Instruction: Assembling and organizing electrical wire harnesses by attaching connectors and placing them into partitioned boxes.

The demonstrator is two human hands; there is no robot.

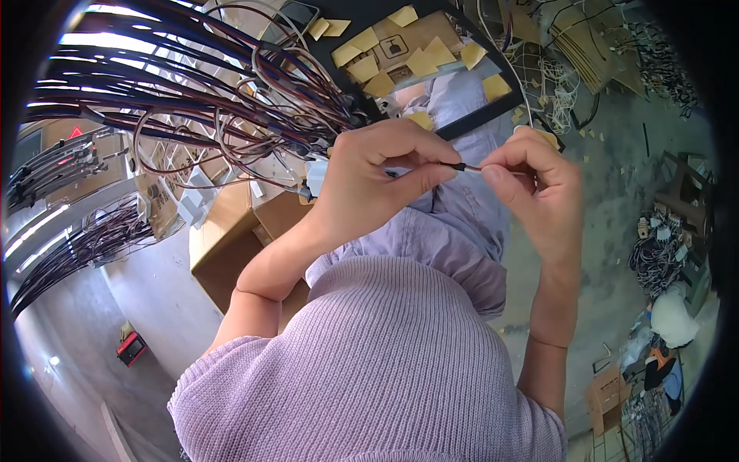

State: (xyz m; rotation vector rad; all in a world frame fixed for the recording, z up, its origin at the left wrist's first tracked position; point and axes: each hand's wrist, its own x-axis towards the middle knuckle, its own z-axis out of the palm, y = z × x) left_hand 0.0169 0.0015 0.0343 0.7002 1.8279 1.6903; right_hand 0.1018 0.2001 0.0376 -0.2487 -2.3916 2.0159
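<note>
My hands meet in front of my chest, above my lap. My left hand [362,181] is closed in a pinch, thumb and index finger on a small black connector-like piece [459,166]. A thin brownish wire [473,168] runs from this piece to the fingertips of my right hand [543,181], which pinches it between thumb and forefinger. Only a short length of wire shows between the hands. Whatever else lies inside the fingers is hidden.
Long bundles of dark cables [223,81] reach in from the left, close to my left hand. Beyond my hands lies a black-framed panel [481,115] scattered with yellow paper pieces. A cardboard box [219,242] stands at my left. Coiled cables [658,254] lie at the right.
</note>
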